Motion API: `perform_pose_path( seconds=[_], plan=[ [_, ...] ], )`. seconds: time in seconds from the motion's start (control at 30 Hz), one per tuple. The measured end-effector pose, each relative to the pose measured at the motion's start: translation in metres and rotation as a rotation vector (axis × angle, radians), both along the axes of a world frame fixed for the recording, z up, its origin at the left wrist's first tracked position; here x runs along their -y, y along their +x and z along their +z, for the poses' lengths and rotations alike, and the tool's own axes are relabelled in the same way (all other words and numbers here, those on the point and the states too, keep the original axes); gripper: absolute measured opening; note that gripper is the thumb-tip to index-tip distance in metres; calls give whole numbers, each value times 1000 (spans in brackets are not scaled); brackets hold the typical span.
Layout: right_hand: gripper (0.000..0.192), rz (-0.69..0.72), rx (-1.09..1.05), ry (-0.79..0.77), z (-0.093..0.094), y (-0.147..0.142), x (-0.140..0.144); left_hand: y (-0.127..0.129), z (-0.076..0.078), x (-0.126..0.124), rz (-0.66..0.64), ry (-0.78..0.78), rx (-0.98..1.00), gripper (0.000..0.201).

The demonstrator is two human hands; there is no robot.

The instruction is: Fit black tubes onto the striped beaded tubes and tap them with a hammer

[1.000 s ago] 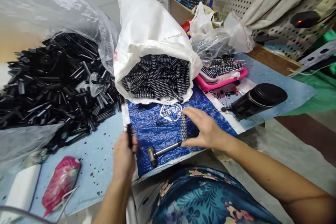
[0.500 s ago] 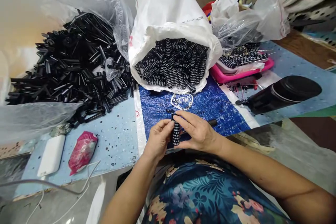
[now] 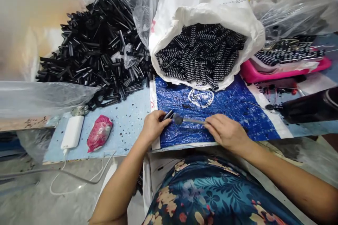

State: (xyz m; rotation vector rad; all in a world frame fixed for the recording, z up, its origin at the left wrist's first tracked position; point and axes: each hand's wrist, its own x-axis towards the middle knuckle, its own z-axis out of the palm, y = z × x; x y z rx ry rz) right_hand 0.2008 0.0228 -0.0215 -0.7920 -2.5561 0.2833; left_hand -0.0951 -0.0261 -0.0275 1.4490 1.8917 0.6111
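My left hand (image 3: 153, 126), closed, pinches a short black plastic tube (image 3: 168, 115) that points up and right over the blue printed sheet (image 3: 232, 116). In my right hand (image 3: 227, 130) is the end of a thin rod (image 3: 194, 121), its fingers closed around it. At the rod's far end sits a dark, blurred head (image 3: 178, 119), close to the tube; whether the two touch I cannot tell. Beyond the hands, a white sack (image 3: 208, 12) lies with its mouth facing me, full of black number-printed cylinders (image 3: 196, 56).
Black plastic pieces (image 3: 92, 49) are heaped at the left beside clear plastic film. A white power bank (image 3: 72, 132) with a cable and a pink wrapped bundle (image 3: 99, 133) lie near the front edge. To the right are a pink tray (image 3: 287, 74) and a black bottle (image 3: 311, 105).
The number-printed cylinder held between both hands is gone from them. The hands have moved apart, left with a black tube, right with a thin rod. The view has shifted.
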Motion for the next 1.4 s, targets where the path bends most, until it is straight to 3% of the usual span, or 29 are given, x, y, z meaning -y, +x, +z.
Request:
perform_pose_path(
  seconds=[0.13,0.3,0.47,0.57,0.63,0.73,0.77,0.83,0.9,0.93,1.0,1.07,1.13,1.2,1.27,1.33,1.4],
  plan=[
    [17,-50,-179,26,8,-20,-12,-5,-8,-7,-30,-159,110,30],
    [17,-5,58,92,7,-37,-14,-7,-11,-13,-24,-181,171,34],
    [19,178,-230,2,12,-44,1,-12,-12,-26,-118,-253,151,39],
    [17,249,-31,31,7,-46,11,-7,-12,-32,-112,-271,137,41],
    [18,250,100,35,2,-42,14,-6,-5,-30,-115,-229,54,38],
    [19,257,59,-11,-6,-24,10,-25,18,-8,-193,-225,92,30],
    [19,250,24,-24,-9,-15,7,-37,27,5,-260,-275,198,27],
    [18,214,-17,-33,-15,0,-1,-65,44,30,-473,-535,486,25],
    [16,157,-10,-29,-19,9,-7,-91,52,45,-367,-614,564,30],
    [15,134,5,-32,-19,10,-9,-101,52,46,-272,-546,540,32],
    [17,126,41,-45,-17,5,-10,-117,45,31,10,-236,354,34],
    [23,155,61,-65,-11,-3,-13,-127,33,0,297,72,12,33],
    [24,156,43,-85,-5,-11,-23,-132,22,-39,412,157,-379,34],
    [22,40,-42,-86,1,-13,-41,-135,13,-74,282,86,-665,36],
    [23,-184,-92,-45,8,-14,-65,-136,4,-97,71,4,-805,37],
    [25,-427,15,-4,13,-14,-90,-136,-5,-108,-37,-50,-852,40],
    [26,-571,237,-25,16,-18,-110,-136,-12,-109,-38,-95,-850,42]
  ],
)
